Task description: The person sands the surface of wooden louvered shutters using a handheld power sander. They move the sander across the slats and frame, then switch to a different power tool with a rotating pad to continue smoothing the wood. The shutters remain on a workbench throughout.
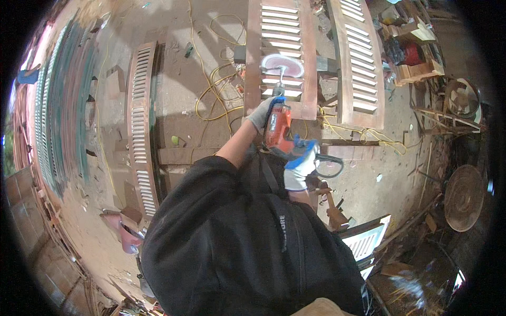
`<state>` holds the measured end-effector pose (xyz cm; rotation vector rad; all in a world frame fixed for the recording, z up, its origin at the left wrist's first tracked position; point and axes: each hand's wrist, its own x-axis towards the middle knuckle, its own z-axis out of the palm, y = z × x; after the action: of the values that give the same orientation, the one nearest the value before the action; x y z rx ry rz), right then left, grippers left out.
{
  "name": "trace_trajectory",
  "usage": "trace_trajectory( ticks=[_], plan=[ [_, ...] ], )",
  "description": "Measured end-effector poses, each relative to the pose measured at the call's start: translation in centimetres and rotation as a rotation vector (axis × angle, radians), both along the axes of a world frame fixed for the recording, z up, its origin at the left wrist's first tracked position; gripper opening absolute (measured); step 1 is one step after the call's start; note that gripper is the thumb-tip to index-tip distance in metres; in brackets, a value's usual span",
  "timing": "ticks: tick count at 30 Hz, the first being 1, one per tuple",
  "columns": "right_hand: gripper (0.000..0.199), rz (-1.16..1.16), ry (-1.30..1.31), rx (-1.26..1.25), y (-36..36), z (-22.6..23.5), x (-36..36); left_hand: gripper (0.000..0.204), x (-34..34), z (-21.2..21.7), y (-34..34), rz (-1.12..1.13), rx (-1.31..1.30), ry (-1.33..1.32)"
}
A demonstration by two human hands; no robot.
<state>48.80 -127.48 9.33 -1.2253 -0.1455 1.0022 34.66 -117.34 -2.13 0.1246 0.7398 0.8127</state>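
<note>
Both gloved hands, left hand (260, 113) and right hand (299, 166), clamp fingers around the orange drill (278, 129), steadying its spinning disc (283, 65) against the louvred shutter (282, 52).

Dusty floor (179, 68) carries louvered shutters (282, 31), yellow cable (211, 89), and wood scraps (416, 71).

The drill (278, 128) is orange-red with black parts, its spinning pad (283, 65) pink and white. The gloves are grey on the left hand (260, 114), grey with blue on the right hand (299, 166). The slatted shutter (308, 58) is reddish-brown; the cable (212, 87) yellow.
</note>
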Motion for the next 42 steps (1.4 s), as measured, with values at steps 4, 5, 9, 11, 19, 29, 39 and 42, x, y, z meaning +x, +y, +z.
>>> trace_trajectory(
  ticks=[4, 5, 9, 11, 19, 29, 39, 42],
  plan=[
    [0.022, 0.058, -0.143, -0.118, -0.5, -0.8, 0.5, 0.026, -0.4, 0.1, 0.1, -0.121, -0.052, -0.062],
    [0.022, 0.032, -0.063, -0.086, -0.5, -1.1, 0.3, 0.027, -0.5, 0.0, 0.1, -0.064, -0.023, 0.04],
    [0.018, -0.038, -0.042, 0.049, -0.4, -1.7, 0.5, 0.026, 0.5, -1.0, -0.4, 0.089, -0.006, 0.04],
    [0.018, 0.172, -0.016, 0.192, 0.6, -1.7, 3.2, 0.027, 1.9, -1.8, -0.6, 0.086, 0.017, -0.14],
    [0.023, 0.313, -0.073, 0.008, 5.5, -2.4, 12.7, 0.029, 9.9, -5.8, 1.1, 0.237, -0.244, -0.056],
    [0.023, 0.288, -0.077, 0.004, 7.5, -0.4, 14.3, 0.023, 12.9, -4.4, 4.6, 0.368, -0.137, 0.286],
    [0.024, 0.16, 0.186, 0.247, 2.9, -1.6, 11.7, 0.037, 9.3, 2.2, 3.2, 0.133, 0.039, 0.686],
    [0.025, 0.111, 0.261, 0.175, 1.7, -3.3, 11.1, 0.044, 7.9, 3.6, 1.1, 0.122, 0.004, 0.743]
  ],
)
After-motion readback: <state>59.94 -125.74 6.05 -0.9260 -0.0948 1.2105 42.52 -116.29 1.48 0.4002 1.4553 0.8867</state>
